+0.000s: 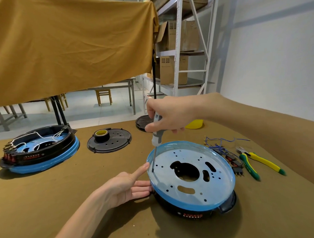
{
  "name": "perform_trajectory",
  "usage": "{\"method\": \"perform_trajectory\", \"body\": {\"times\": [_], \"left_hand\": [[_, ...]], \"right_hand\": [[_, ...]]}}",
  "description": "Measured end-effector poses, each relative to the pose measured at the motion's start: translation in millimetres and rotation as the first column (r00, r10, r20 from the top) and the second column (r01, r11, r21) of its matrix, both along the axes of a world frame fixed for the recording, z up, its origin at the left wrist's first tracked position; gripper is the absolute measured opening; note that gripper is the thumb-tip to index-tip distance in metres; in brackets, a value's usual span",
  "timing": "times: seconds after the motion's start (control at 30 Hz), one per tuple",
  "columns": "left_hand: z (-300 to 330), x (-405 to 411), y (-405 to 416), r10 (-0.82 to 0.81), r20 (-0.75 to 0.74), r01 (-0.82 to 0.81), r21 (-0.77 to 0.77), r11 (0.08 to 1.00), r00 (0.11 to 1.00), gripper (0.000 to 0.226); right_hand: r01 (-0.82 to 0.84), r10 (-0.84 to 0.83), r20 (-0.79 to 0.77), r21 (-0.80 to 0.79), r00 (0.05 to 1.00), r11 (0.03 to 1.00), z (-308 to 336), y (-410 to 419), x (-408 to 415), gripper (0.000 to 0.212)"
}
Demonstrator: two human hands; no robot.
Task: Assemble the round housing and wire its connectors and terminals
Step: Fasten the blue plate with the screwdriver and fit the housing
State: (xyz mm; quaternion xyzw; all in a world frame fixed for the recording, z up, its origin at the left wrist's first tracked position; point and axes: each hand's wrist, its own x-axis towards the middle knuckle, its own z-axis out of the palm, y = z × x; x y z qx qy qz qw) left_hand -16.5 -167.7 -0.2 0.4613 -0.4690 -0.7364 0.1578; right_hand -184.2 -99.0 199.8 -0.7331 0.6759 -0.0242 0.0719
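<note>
Two bare hands work over a counter (48, 202) covered in olive-brown cloth. Nearest, the round housing (192, 178) lies with its blue-rimmed, pale perforated plate facing up over a black base (red lettering shows on the base's near wall). The left hand (126, 187) rests against its left rim with fingers straight and relaxed, gripping nothing. The right hand (168, 115) is curled round the handle of a screwdriver (156, 136), held upright with its tip set on the plate near the left rim.

Just right of the housing lie a tangle of blue wires with connectors (223, 148) and yellow-and-green pliers (255, 161). Farther back on the left sits a second housing (39, 149), black over blue, with white wires inside. Between the two, a black round cover (109, 141) carries a roll of tape (101, 134). Another black disc (144, 122) lies at the far edge, partly hidden behind the right hand, and a yellow object (195, 124) shows beside the wrist.

Beyond the counter, an ochre cloth (66, 45) hangs across the upper left, hiding much of the room. Below it show grey tables, wooden stools (103, 96) and a pale tiled floor. Metal shelving (178, 47) with cardboard boxes stands against a white wall.
</note>
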Motion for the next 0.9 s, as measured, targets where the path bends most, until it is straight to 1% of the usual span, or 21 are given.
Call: {"method": "perform_trajectory", "body": {"times": [0.07, 0.1, 0.17, 0.23, 0.27, 0.33, 0.37, 0.4, 0.47, 0.5, 0.57, 0.67, 0.77, 0.9], "left_hand": [[-0.9, 0.7, -0.7, -0.015, -0.006, 0.015, 0.001, 1.000, 1.000, 0.069], [-1.2, 0.8, -1.0, -0.023, -0.007, 0.023, 0.000, 1.000, 1.000, 0.070], [-1.9, 0.5, -1.4, -0.036, -0.007, 0.036, -0.003, 0.999, 0.999, 0.072], [-2.0, 0.7, -1.6, -0.042, -0.003, 0.042, -0.003, 0.999, 0.999, 0.073], [-2.0, 0.7, -1.6, -0.044, 0.001, 0.044, 0.000, 0.999, 0.999, 0.075], [-1.7, 1.0, -2.2, -0.052, 0.004, 0.052, -0.001, 0.999, 0.999, 0.079], [-1.2, 1.4, -2.3, -0.053, 0.002, 0.053, 0.000, 0.999, 0.999, 0.082], [-0.6, 1.4, -2.0, -0.051, 0.000, 0.051, 0.002, 0.999, 0.999, 0.087], [-0.1, 1.3, -1.5, -0.050, 0.003, 0.050, -0.007, 0.999, 0.999, 0.102], [0.2, 1.3, -1.4, -0.048, 0.006, 0.048, -0.016, 0.999, 0.999, 0.110], [0.0, 0.4, -0.5, -0.040, 0.010, 0.040, -0.029, 0.999, 0.999, 0.119], [1.1, -0.4, -0.1, -0.018, 0.017, 0.019, -0.043, 0.999, 1.000, 0.121], [2.8, -0.7, 2.1, -0.008, 0.024, 0.009, -0.055, 0.998, 1.000, 0.121], [3.2, -0.6, 3.3, 0.002, 0.029, 0.000, -0.059, 0.998, 1.000, 0.117]], "right_hand": [[-0.015, 0.012, 0.060, 0.060, 0.998, 0.998, 3.7, 0.8, -0.4, 0.036], [-0.029, 0.026, 0.060, 0.056, 0.998, 0.998, 2.9, 0.6, -0.6, 0.034], [-0.030, 0.030, 0.006, 0.006, 1.000, 1.000, -1.5, -0.8, 0.3, 0.028], [-0.015, 0.013, -0.043, -0.026, 0.999, 1.000, -3.2, -2.0, 1.2, 0.032], [-0.008, 0.008, -0.024, -0.001, 1.000, 1.000, -2.0, -1.6, 0.6, 0.035], [-0.011, 0.007, 0.064, 0.069, 0.998, 0.998, 2.7, 0.0, -2.2, 0.045], [-0.025, 0.018, 0.090, 0.071, 0.996, 0.997, 3.2, 0.4, -3.5, 0.046], [-0.036, 0.033, 0.082, 0.047, 0.996, 0.998, 1.9, 0.3, -4.1, 0.043], [-0.033, 0.033, 0.010, -0.014, 0.999, 0.999, -2.7, -1.1, -2.3, 0.035], [-0.027, 0.027, -0.019, -0.034, 0.999, 0.999, -4.6, -1.9, -0.9, 0.034], [-0.025, 0.025, -0.019, -0.024, 1.000, 0.999, -4.8, -1.7, 0.6, 0.037], [-0.036, 0.035, 0.022, 0.056, 0.999, 0.998, -0.8, -1.8, 1.1, 0.035], [-0.035, 0.036, -0.020, 0.025, 0.999, 0.999, -3.9, -4.6, 1.4, 0.030], [0.001, -0.001, -0.001, 0.028, 1.000, 1.000, -4.8, -5.2, -1.4, 0.036]]}}
